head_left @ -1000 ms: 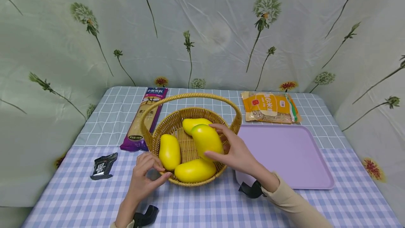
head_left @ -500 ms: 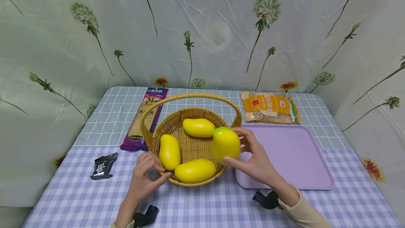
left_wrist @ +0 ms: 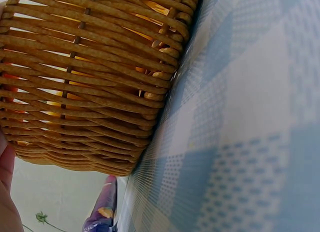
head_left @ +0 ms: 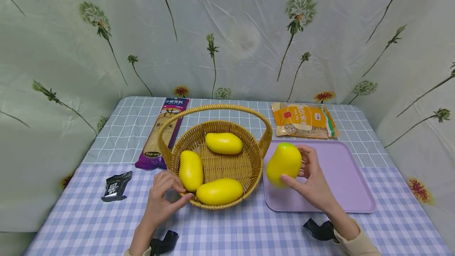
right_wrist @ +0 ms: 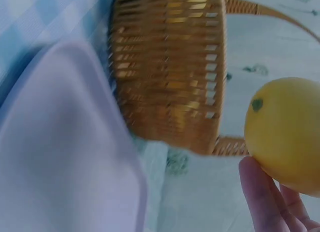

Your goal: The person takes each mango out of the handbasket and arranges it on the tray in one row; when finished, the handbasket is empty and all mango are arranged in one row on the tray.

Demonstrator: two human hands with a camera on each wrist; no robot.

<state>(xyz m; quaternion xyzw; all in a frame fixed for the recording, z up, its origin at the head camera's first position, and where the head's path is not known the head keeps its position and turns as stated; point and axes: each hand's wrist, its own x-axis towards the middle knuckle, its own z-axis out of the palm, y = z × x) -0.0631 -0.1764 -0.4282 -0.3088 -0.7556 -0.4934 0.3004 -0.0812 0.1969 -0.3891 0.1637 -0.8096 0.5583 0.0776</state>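
A yellow mango with a green tip (head_left: 283,165) is held in my right hand (head_left: 313,179), thumb on the near side and fingers behind. In the right wrist view that mango (right_wrist: 287,134) hangs above the level of the lilac tray (right_wrist: 65,157). My left hand (head_left: 165,194) pinches the near-left rim of the wicker basket (head_left: 254,169). Inside the basket lie a mango at the back (head_left: 224,143), one on the left (head_left: 191,171) and one at the front (head_left: 219,192). The left wrist view shows the basket's woven side (left_wrist: 90,87) close up.
The lilac tray (head_left: 341,177) lies right of the basket. Behind it is an orange food packet (head_left: 305,121). A purple pasta packet (head_left: 161,137) lies left of the basket, and a small black wrapped packet (head_left: 116,187) nearer the left edge. The basket's tall handle (head_left: 213,107) arches over it.
My right hand has lifted the mango out of the basket and carried it rightward, past the rim and over the tray's left part. My left hand stays at the basket rim.
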